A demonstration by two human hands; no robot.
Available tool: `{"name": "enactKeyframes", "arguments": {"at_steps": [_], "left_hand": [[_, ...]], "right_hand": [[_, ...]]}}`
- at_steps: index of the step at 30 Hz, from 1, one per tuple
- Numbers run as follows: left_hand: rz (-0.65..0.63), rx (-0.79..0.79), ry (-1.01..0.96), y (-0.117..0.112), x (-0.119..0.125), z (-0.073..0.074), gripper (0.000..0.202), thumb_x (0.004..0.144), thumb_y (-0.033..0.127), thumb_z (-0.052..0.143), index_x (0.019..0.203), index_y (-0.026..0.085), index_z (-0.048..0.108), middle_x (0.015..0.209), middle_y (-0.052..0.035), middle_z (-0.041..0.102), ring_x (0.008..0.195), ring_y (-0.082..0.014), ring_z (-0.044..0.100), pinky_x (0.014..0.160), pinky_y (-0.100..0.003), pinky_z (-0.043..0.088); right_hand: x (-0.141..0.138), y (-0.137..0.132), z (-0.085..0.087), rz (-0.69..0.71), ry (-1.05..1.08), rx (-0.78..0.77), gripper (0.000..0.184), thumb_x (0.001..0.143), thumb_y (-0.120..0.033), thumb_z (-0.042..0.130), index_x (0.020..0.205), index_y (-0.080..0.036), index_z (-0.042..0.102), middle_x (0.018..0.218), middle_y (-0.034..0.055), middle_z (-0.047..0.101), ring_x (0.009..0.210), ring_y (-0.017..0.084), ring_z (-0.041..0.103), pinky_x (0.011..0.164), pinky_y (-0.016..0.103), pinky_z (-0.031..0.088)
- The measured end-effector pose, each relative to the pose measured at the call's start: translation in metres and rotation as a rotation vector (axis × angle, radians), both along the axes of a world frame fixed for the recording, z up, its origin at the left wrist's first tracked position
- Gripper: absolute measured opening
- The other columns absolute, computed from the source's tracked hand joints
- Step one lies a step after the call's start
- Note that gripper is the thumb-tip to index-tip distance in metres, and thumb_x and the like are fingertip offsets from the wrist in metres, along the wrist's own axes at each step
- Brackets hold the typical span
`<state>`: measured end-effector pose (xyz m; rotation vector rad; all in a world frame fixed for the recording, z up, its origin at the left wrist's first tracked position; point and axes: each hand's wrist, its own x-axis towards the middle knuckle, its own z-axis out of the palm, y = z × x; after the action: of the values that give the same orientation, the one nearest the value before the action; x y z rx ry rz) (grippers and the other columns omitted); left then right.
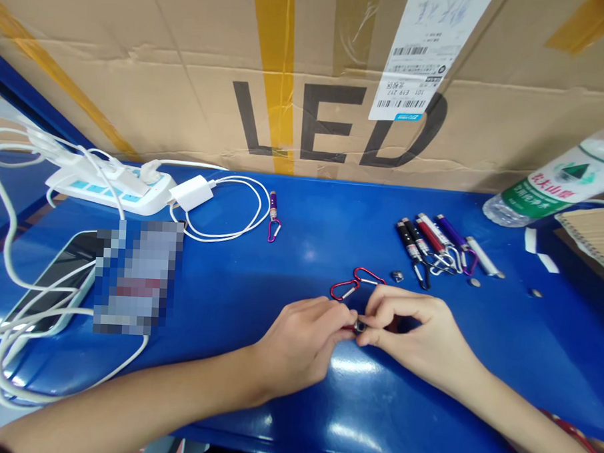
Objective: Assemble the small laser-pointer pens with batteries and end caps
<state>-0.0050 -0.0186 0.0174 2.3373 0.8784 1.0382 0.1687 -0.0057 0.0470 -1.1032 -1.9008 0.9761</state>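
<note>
My left hand (302,337) is closed around a small red penlight, of which only the metal end (360,326) shows between my fingers. At that end the fingertips of my right hand (422,328) pinch together; whatever small piece they grip is too hidden to name. Just beyond my hands lie two red carabiner clips (344,290) and a small silver metal piece (396,276). Further right a row of penlights with clips includes black (407,239), red (430,235) and purple (450,233) ones. A silver-white tube (482,256) and several button cells (474,282) are beside them.
A single purple penlight (273,205) lies near a white charger (192,193). At left are a power strip (158,199), tangled cables, a phone (54,286) and a pixelated object (139,279). A big cardboard box (188,81) stands behind; a water bottle (548,187) leans at right.
</note>
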Motion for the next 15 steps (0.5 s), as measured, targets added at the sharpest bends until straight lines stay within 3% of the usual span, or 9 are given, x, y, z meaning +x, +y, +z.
{"name": "enactKeyframes", "arguments": {"at_steps": [6,15], "left_hand": [[0.051,0.09,0.045,0.0005,0.0002,0.0018,0.025,0.094,0.016,0.037,0.08,0.012,0.058,0.065,-0.0037,0.062,0.054,-0.0139,0.05,0.053,-0.025,0.044],[0.089,0.134,0.033,0.0002,-0.0004,-0.0021,0.017,0.092,0.012,0.043,0.086,0.011,0.059,0.074,-0.0048,0.069,0.06,-0.0147,0.058,0.058,-0.027,0.047]], "right_hand": [[0.0011,0.0001,-0.0019,-0.029,0.002,-0.169,0.037,0.066,-0.043,0.073,0.045,-0.017,0.056,0.053,0.0,0.057,0.049,0.011,0.052,0.046,0.023,0.042],[0.0003,0.0001,-0.003,-0.059,-0.003,-0.218,0.038,0.065,-0.042,0.072,0.046,-0.018,0.051,0.053,-0.0018,0.053,0.048,0.009,0.047,0.045,0.023,0.04]]}}
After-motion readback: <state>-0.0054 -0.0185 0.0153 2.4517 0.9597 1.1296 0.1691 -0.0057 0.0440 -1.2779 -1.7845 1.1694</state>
